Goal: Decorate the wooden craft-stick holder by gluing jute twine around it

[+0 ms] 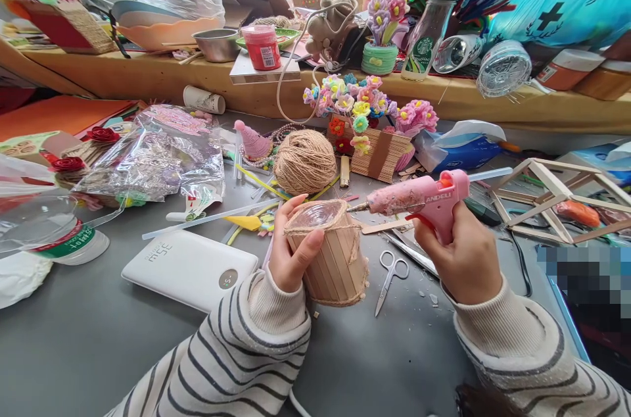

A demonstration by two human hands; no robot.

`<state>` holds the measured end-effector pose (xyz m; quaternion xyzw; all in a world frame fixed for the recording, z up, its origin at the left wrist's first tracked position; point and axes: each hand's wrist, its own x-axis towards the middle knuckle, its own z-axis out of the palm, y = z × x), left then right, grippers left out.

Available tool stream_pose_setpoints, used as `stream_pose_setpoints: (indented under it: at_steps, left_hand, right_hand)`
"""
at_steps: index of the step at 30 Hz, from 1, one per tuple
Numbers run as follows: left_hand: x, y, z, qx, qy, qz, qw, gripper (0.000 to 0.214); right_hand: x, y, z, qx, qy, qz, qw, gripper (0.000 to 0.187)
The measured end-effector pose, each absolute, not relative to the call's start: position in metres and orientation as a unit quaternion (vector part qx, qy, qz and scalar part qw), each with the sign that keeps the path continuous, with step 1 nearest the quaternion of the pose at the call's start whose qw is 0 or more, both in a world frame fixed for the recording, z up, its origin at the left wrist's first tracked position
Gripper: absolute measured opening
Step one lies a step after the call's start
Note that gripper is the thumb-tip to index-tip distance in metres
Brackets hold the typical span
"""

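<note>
Stick cup [336, 266] in left hand [290, 251].

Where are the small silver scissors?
Head view: small silver scissors lie on the grey table, between the wooden pot and the right hand holding a pink glue gun.

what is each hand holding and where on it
The left hand holds the cup of wooden sticks, with its grip around the side below the rim. The right hand holds the pink glue gun by its handle.
</note>
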<state>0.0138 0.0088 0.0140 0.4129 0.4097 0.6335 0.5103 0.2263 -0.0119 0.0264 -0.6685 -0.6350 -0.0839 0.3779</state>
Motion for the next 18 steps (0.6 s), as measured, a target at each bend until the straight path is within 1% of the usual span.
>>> stream_pose_setpoints:
  at_steps: [3,6,9,12,16,18]
  left_hand:
    - [0.014,0.009,0.015,0.405,0.411,0.635,0.514,0.068]
    - [0.015,0.008,0.016,0.398,0.413,0.636,0.516,0.068]
    - [0.015,0.008,0.016,0.403,0.417,0.634,0.511,0.068]
    - [0.014,0.008,0.016,0.407,0.42,0.633,0.507,0.068]
    - [0.013,0.009,0.015,0.411,0.421,0.631,0.506,0.068]
    - [0.013,0.009,0.014,0.408,0.418,0.632,0.509,0.068]
  right_hand:
    - [0.224,-0.014,0.024,-0.685,-0.618,-0.082,0.377,0.031]
    - [0.225,-0.014,0.022,-0.69,-0.616,-0.08,0.371,0.044]
    - [0.232,-0.011,0.019,-0.674,-0.639,-0.081,0.362,0.052]
    - [0.237,-0.009,0.016,-0.656,-0.653,-0.081,0.37,0.05]
    - [0.238,-0.009,0.015,-0.657,-0.653,-0.079,0.369,0.037]
    - [0.237,-0.009,0.015,-0.653,-0.656,-0.081,0.37,0.038]
